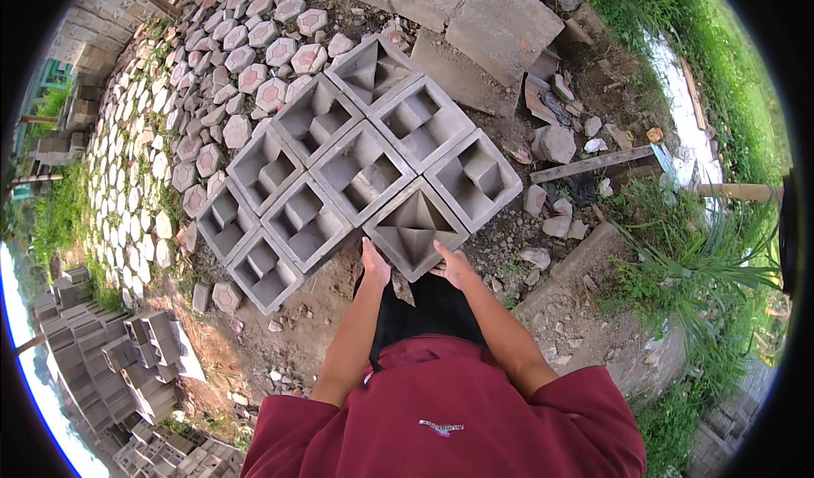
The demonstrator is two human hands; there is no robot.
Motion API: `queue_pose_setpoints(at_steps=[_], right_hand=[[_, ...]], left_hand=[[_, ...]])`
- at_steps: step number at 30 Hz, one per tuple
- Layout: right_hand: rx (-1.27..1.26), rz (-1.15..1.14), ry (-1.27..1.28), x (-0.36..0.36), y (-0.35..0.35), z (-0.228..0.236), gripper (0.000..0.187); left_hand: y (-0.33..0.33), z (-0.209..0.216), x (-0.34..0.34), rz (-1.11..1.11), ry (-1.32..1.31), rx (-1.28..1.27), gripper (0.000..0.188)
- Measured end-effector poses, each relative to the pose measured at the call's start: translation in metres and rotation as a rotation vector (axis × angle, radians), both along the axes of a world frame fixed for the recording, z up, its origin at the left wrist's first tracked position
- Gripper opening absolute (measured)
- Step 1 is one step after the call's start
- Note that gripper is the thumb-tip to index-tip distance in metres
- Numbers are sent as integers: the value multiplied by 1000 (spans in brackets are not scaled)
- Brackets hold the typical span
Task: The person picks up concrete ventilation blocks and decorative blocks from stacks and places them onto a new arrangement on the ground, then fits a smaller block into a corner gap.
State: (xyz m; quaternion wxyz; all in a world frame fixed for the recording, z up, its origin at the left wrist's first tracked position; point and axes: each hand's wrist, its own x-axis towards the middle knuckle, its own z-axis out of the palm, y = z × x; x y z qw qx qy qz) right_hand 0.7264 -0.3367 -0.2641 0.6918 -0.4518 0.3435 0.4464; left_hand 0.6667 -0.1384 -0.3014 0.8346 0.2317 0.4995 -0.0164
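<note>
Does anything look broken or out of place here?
Yes: beyond the grey, square-faced concrete blocks, the flat grey concrete slab looks damaged. A jagged crack runs across it, and its edges look rough.

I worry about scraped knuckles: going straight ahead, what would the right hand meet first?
The right hand would first meet the nearest concrete block, with pointed wedges inside; they seem to touch, though depth is unclear.

Hexagonal paving stones [281,51], many with reddish centres, spread across the upper left. Broken concrete slabs [500,24] lie near the top, and a narrow plank [591,164] rests among rubble [555,144], with green grass [712,279] along the right side.
</note>
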Motion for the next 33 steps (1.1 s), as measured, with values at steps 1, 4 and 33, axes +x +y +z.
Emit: queue_pose_setpoints(at_steps=[1,4,33], right_hand=[[33,-34,24,-5,-1,-3,43],[62,-114,-48,-13,-5,-11,48],[253,762,-403,-235,202,160,20]], left_hand=[[-2,3,-10,-12,29,5,62],[-9,19,-20,-40,96,-18,64],[104,190,-400,478,-77,391,41]])
